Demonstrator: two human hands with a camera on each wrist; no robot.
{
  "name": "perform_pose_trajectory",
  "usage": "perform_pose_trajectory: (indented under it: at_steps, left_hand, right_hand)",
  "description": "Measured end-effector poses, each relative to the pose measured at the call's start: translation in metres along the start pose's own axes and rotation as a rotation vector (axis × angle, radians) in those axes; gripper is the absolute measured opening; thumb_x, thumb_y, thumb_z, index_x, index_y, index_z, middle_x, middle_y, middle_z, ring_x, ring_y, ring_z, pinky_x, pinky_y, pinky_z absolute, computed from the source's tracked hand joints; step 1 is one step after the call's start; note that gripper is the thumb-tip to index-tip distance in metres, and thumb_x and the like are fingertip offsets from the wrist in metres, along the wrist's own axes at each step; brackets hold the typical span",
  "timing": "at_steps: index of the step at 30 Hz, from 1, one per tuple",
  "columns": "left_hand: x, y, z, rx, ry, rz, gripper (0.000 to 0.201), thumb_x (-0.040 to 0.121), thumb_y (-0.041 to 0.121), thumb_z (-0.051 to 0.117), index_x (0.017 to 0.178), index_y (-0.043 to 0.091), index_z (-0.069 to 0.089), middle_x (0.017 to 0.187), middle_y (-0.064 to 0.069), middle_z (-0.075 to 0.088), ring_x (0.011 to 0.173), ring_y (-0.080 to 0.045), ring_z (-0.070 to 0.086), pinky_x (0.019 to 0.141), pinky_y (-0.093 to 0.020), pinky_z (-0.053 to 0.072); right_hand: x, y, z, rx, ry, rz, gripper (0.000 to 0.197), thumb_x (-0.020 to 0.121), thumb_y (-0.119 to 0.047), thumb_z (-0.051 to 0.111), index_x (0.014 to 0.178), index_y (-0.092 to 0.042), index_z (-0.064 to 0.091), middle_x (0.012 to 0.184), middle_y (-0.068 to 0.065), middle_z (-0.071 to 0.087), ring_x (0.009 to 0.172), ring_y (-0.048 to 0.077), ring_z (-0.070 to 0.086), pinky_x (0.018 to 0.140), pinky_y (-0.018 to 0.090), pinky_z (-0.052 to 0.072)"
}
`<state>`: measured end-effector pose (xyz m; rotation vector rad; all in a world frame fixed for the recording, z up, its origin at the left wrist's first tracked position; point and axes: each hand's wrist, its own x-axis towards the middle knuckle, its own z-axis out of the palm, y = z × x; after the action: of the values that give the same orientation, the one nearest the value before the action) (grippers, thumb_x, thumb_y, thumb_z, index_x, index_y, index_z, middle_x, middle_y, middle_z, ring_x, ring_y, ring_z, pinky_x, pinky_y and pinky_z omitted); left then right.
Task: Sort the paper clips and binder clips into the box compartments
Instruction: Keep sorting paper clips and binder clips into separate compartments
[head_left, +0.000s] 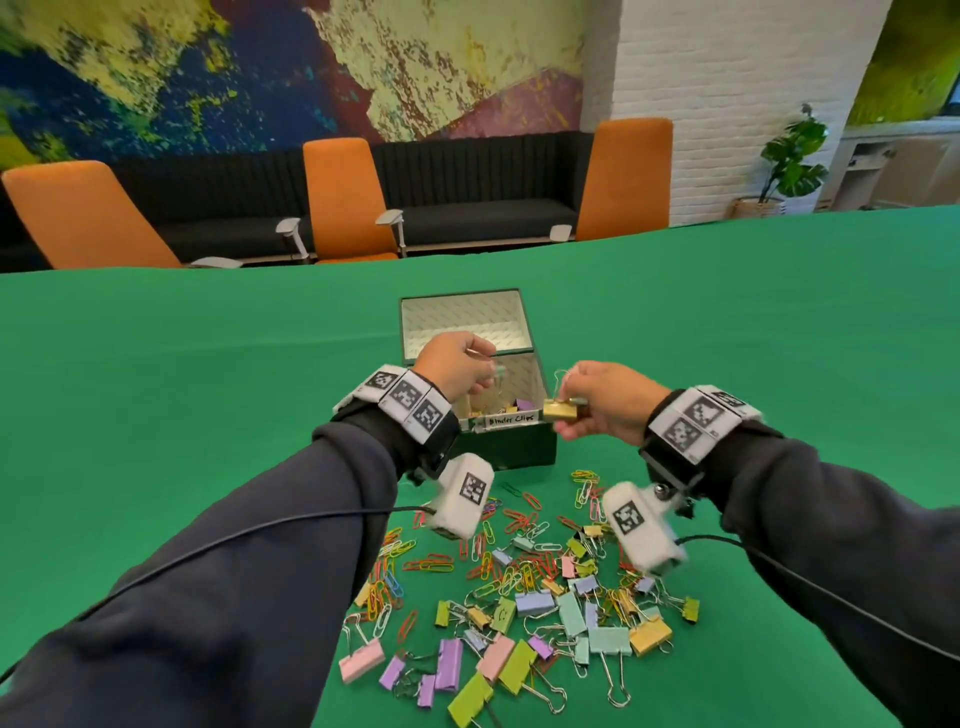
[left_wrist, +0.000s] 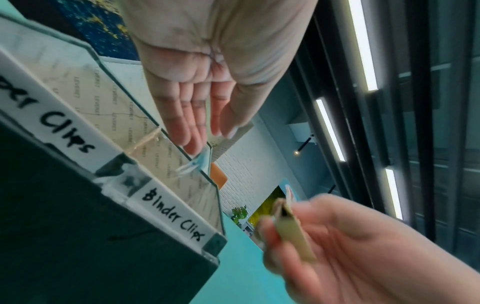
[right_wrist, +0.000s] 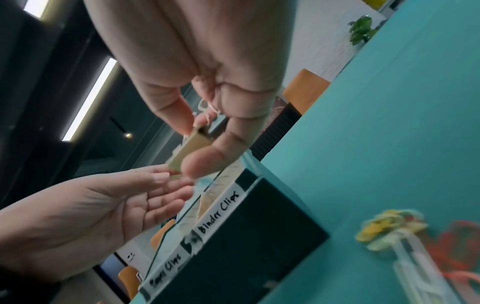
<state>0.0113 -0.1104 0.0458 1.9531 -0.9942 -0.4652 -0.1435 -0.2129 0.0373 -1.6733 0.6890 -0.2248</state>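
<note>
A dark green box (head_left: 511, 448) stands open on the green table, its front labelled "Binder Clips" (head_left: 511, 420) and "Paper Clips" (right_wrist: 166, 267). My left hand (left_wrist: 197, 123) hovers over the box with straight fingers. A pale blue binder clip (left_wrist: 200, 162) is blurred in the air just below its fingertips. My right hand (head_left: 597, 400) is at the box's front right corner. It pinches a yellow binder clip (head_left: 560, 410) between thumb and fingers, as the right wrist view shows (right_wrist: 191, 148). A mixed pile of coloured paper clips and binder clips (head_left: 519, 582) lies in front of the box.
The box lid (head_left: 465, 322) stands up behind the compartments. A few binder clips (head_left: 519, 404) lie inside the right compartment. Orange chairs (head_left: 345, 197) and a dark bench (head_left: 467, 208) line the far table edge. Wrist camera cables (head_left: 260, 530) trail over my sleeves.
</note>
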Motion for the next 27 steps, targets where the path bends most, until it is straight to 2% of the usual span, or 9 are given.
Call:
perform_pose_trajectory:
  at_steps: [4,6,9,10,13,16,20,24,27]
  left_hand:
    - [-0.005,-0.003,-0.001,0.055,-0.026,0.038,0.029,0.088,0.005,0.055,0.116,0.007,0.055,0.103,-0.005,0.062,0.088,-0.016,0.062,0.074,-0.021,0.053]
    - [-0.017,-0.008,-0.005,0.125,-0.033,0.092,0.025,0.088,0.008,0.055,0.113,0.009,0.057,0.104,-0.003,0.062,0.087,-0.013,0.061,0.072,-0.019,0.051]
    - [-0.039,-0.019,-0.016,0.259,-0.09,0.161,0.022,0.087,0.013,0.058,0.109,0.013,0.06,0.103,0.002,0.065,0.089,-0.01,0.062,0.08,-0.021,0.05]
    - [-0.045,-0.022,-0.021,0.285,-0.128,0.173,0.021,0.087,0.013,0.059,0.108,0.014,0.061,0.102,0.003,0.066,0.087,-0.009,0.062,0.082,-0.02,0.05]
    - [-0.06,-0.033,-0.031,0.365,-0.233,0.198,0.019,0.086,0.012,0.06,0.105,0.014,0.063,0.093,0.006,0.066,0.075,0.0,0.059,0.074,-0.007,0.046]
    - [-0.069,-0.043,-0.038,0.517,-0.292,0.212,0.014,0.086,0.013,0.059,0.099,0.017,0.065,0.087,0.009,0.063,0.074,0.001,0.056,0.067,-0.002,0.039]
    - [-0.079,-0.06,-0.041,0.718,-0.436,0.203,0.01,0.086,0.017,0.059,0.094,0.02,0.065,0.083,0.016,0.059,0.072,0.006,0.052,0.065,-0.008,0.037]
    - [-0.086,-0.068,-0.031,0.753,-0.496,0.213,0.01,0.086,0.018,0.06,0.095,0.019,0.065,0.085,0.014,0.059,0.072,0.001,0.052,0.061,-0.002,0.033]
    - [-0.091,-0.065,-0.017,0.752,-0.546,0.242,0.012,0.086,0.019,0.06,0.097,0.018,0.065,0.086,0.012,0.06,0.078,-0.004,0.054,0.062,-0.003,0.034]
  right_hand:
    - [0.023,-0.021,0.01,0.114,0.077,0.004,0.014,0.095,-0.002,0.04,0.084,-0.005,0.049,0.082,0.013,0.057,0.064,0.018,0.06,0.057,0.024,0.056]
    - [0.036,-0.028,0.015,0.124,0.112,-0.023,0.013,0.094,-0.004,0.044,0.102,0.001,0.054,0.096,0.015,0.059,0.08,0.023,0.063,0.073,0.033,0.058]
    - [0.047,-0.035,0.019,0.05,0.07,-0.024,0.04,0.094,-0.014,0.049,0.131,0.0,0.043,0.122,0.02,0.054,0.111,0.034,0.057,0.094,0.041,0.051]
    - [0.044,-0.037,0.02,0.013,0.019,-0.012,0.044,0.095,-0.019,0.047,0.135,-0.002,0.039,0.116,0.019,0.054,0.108,0.034,0.057,0.092,0.039,0.05]
    - [0.031,-0.039,0.02,-0.107,-0.033,-0.081,0.044,0.096,-0.022,0.044,0.136,-0.006,0.037,0.079,0.005,0.048,0.068,0.016,0.049,0.067,0.027,0.042]
    - [0.012,-0.031,0.018,-0.339,0.015,-0.188,0.029,0.093,-0.017,0.05,0.121,-0.01,0.05,0.096,0.007,0.061,0.081,0.017,0.057,0.076,0.03,0.049]
    - [-0.018,-0.006,0.023,-0.756,-0.341,-0.173,0.015,0.089,-0.012,0.057,0.101,-0.021,0.058,0.084,-0.005,0.061,0.073,0.011,0.057,0.067,0.023,0.05]
    - [-0.032,0.022,0.045,-1.126,-0.463,-0.165,0.027,0.086,-0.017,0.061,0.112,-0.022,0.058,0.086,-0.008,0.058,0.075,0.008,0.053,0.063,0.017,0.039]
    - [-0.028,0.034,0.063,-1.319,-0.505,-0.148,0.037,0.085,-0.018,0.063,0.12,-0.021,0.054,0.104,0.002,0.061,0.086,0.016,0.052,0.072,0.024,0.04]
